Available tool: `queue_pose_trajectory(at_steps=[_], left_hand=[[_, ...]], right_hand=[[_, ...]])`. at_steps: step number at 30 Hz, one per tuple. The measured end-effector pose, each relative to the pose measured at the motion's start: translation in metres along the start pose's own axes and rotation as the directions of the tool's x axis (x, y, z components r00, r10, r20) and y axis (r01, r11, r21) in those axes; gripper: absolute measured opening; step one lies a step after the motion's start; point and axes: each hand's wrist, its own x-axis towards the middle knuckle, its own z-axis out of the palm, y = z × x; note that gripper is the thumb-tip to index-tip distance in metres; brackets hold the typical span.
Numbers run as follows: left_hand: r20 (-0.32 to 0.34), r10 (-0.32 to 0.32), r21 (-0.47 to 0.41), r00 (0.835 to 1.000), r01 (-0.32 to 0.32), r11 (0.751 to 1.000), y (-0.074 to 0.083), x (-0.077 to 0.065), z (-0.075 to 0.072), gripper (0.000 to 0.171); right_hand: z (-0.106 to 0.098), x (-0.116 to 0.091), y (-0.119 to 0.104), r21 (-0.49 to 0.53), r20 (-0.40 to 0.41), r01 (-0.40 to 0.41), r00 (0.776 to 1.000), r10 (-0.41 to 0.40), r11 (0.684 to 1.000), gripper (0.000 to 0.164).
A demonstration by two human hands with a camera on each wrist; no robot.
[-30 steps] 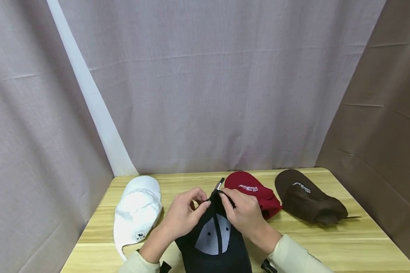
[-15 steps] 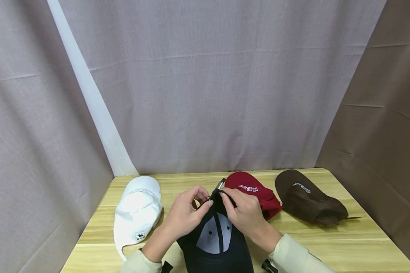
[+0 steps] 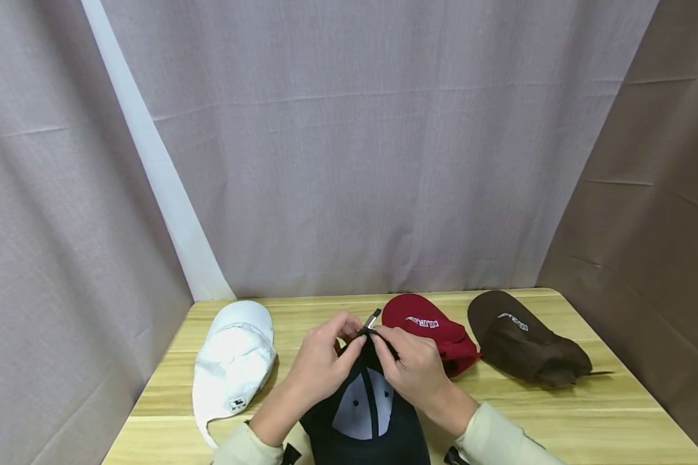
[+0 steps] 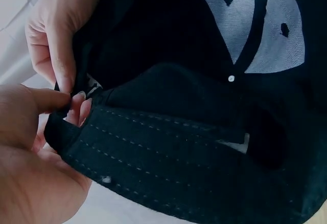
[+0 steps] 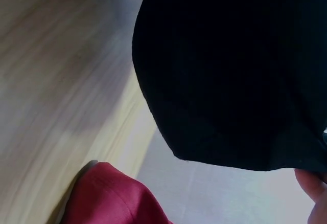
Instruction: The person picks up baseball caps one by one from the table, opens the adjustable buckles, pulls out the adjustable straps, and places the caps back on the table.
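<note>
A black baseball cap [image 3: 395,445] is held interior up, its brim end towards the person and its back edge away. At that far edge, the left hand [image 3: 320,361] pinches the black strap between thumb and fingers. Close beside it, the right hand [image 3: 419,368] pinches the same strap area, the thumbs almost meeting. A strap end with a silvery piece [image 3: 372,318] sticks up past the fingertips. In the left wrist view, a stitched band [image 4: 153,147] runs away from the pinching fingers. The right wrist view shows mostly the cap's dark side [image 5: 230,81], with fingertips [image 5: 310,185] at its edge.
A white cap [image 3: 232,361] lies at the left of the wooden table [image 3: 558,426]. Right behind the right hand is a red cap [image 3: 421,316], and further right a dark brown cap [image 3: 523,342]. Grey cloth [image 3: 384,161] hangs behind the table.
The left hand has shifted slightly right, bringing its thumb closer to the right hand. The strap end has moved a little. The other caps lie as before.
</note>
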Motion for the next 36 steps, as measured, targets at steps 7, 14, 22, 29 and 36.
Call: queue_pose_trajectory(at_steps=[7,14,22,29,36], left_hand=[[-0.004,0.004,-0.012,1.0,-0.004,1.0,-0.0015,-0.0024,-0.0027,0.011],[0.006,-0.003,-0.04,1.0,0.003,0.999,-0.0051,-0.0052,-0.0042,0.012],[0.02,0.0,-0.048,1.0,0.001,0.999,-0.0079,-0.0077,-0.005,0.013],[0.03,-0.031,-0.048,0.999,0.032,0.998,-0.008,-0.0091,-0.0055,0.011],[0.02,-0.041,-0.045,0.999,0.042,0.998,-0.0057,-0.0074,-0.0038,0.017]], right_hand=[[0.0012,-0.0014,0.0024,0.009,0.002,0.023,1.0,-0.023,1.0,0.021],[0.0022,-0.0015,0.0036,0.01,-0.007,0.012,1.0,-0.012,1.0,0.018],[0.002,-0.0032,0.0048,0.008,-0.009,-0.009,1.0,0.009,1.0,0.017],[0.002,-0.0026,0.0033,0.009,0.001,-0.012,1.0,0.012,1.0,0.023],[0.0038,-0.0016,-0.0004,0.003,0.003,0.018,1.0,-0.018,1.0,0.026]])
